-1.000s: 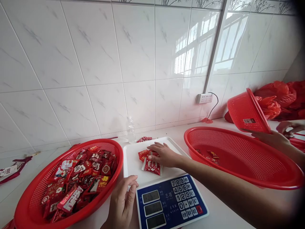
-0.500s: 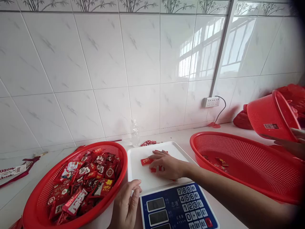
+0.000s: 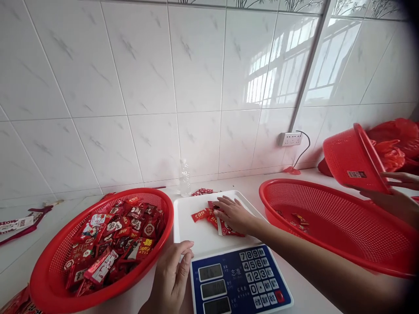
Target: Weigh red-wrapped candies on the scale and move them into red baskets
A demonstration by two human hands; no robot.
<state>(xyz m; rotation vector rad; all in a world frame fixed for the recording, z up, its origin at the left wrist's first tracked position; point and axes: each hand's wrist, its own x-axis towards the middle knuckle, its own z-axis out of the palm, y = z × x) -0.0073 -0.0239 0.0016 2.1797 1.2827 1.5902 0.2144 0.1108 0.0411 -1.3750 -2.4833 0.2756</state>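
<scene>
My right hand [image 3: 237, 216] lies palm down over several red wrapped snack packets [image 3: 200, 215] on the white tray [image 3: 188, 242] of a weighing scale. Its fingers are stretched out and spread, partly covering the packets. At the tray's near left corner is my left hand [image 3: 172, 270], loosely curled, thumb and forefinger close together with nothing visible between them. Below the tray is the scale's blue panel [image 3: 242, 279] with number keys and displays. A red basket [image 3: 46, 266] to the left holds many mostly red packets [image 3: 114, 244].
A large red basket [image 3: 327, 192] on the right contains a few packets. Beyond it, another person's hands [image 3: 389, 196] hold a tilted red basket [image 3: 343, 157]. A clear plastic bottle [image 3: 185, 179] stands behind the tray, near a wall socket strip [image 3: 290, 139].
My right hand has shifted slightly up and right, its fingers spreading, and more of the packets shows. The other person's tilted basket has moved left. My left hand stays by the tray corner.
</scene>
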